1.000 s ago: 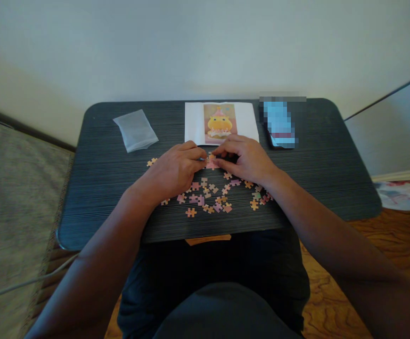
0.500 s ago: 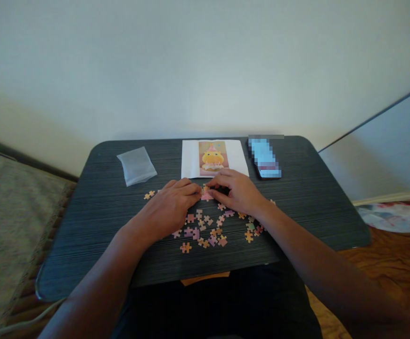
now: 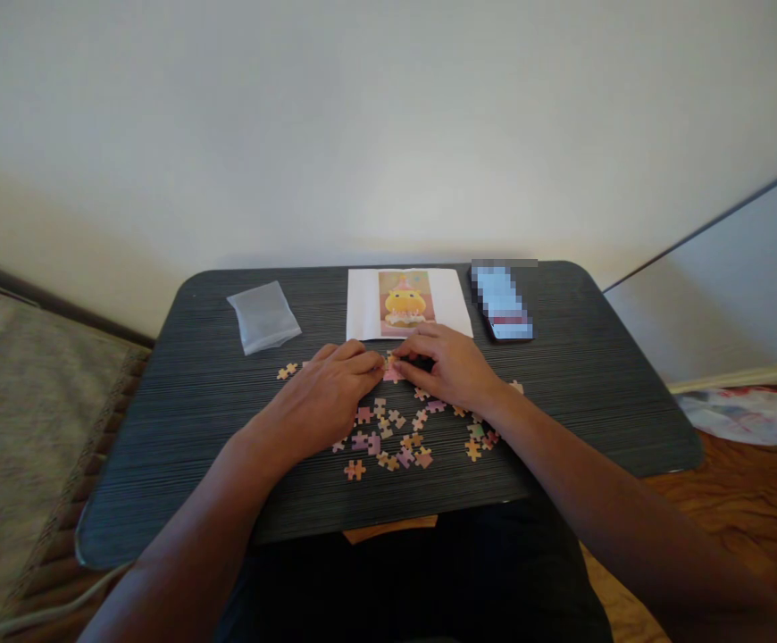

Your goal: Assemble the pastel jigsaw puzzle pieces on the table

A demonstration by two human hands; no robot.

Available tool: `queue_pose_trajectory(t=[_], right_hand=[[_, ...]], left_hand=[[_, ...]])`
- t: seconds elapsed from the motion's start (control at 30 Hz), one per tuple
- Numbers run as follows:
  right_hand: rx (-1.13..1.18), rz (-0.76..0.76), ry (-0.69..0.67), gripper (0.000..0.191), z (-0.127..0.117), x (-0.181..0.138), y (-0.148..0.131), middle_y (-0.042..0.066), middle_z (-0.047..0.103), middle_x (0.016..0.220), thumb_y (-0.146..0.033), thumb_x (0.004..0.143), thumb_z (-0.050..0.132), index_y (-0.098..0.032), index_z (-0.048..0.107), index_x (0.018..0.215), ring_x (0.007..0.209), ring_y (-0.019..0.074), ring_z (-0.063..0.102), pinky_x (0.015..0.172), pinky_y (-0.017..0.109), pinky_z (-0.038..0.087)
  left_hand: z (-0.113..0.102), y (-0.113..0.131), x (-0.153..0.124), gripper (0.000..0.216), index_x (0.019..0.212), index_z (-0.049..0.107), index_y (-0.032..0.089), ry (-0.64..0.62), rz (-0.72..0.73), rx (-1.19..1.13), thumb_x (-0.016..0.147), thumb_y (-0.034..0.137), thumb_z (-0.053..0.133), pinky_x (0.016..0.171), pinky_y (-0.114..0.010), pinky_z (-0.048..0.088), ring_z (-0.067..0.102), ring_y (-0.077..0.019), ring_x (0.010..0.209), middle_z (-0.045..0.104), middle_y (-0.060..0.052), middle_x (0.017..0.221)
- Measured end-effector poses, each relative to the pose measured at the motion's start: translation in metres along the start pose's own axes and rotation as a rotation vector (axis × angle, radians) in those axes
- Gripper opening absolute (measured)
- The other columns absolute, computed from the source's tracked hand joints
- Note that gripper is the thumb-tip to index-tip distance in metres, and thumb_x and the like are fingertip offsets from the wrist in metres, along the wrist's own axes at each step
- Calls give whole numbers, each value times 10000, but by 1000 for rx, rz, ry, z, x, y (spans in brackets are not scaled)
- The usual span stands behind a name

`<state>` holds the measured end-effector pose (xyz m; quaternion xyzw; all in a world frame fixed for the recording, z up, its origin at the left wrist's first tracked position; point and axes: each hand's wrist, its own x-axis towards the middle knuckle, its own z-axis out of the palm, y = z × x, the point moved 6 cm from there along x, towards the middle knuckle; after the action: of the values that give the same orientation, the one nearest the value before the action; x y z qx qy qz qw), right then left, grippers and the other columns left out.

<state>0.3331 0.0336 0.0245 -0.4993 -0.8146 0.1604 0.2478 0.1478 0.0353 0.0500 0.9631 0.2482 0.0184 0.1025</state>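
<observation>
Between my two hands, a few pink and yellow jigsaw puzzle pieces (image 3: 392, 371) lie together on the dark table. My left hand (image 3: 335, 384) is closed, its fingertips pressed at their left edge. From the right, my right hand (image 3: 446, 362) pinches at the same pieces with thumb and forefinger. Just nearer to me, loose puzzle pieces (image 3: 405, 446) are scattered, several of them pink, purple and orange. Part of the scatter is hidden under my left hand and right wrist. A lone yellow piece pair (image 3: 288, 371) sits left of my left hand.
Behind my hands lies a white sheet with a printed picture (image 3: 405, 302) of a yellow cartoon figure. A clear plastic bag (image 3: 263, 317) is at the left of the table (image 3: 161, 446), and a phone (image 3: 504, 302) at the right. The wall rises behind the far edge.
The view has shifted very slightly. Both hands stay at the same pieces, with hardly any visible movement.
</observation>
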Motion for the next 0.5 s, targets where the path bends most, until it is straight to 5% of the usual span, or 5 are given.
queue_pose_trajectory(t=[0.3,0.5], right_hand=[[8,30,-8,151,-1,0,1,65,735,1098,-376,1067,735,-243,799,1098,1059,242,703,918,380,528],[-1,41,-23,148,0,1,2,55,731,1068,-386,1053,738,-254,801,1079,1023,246,695,879,379,513]], left_hand=[[-1,-6,-4,574,1467,743,165,16,-7,-76,975,-2,498,1166,-528,532,606,-320,1349,742,-85,1494],[-4,-20,-2,706,1380,806,205,129,50,-288,781,-38,523,1179,-511,566,670,-289,1307,805,-75,1392]])
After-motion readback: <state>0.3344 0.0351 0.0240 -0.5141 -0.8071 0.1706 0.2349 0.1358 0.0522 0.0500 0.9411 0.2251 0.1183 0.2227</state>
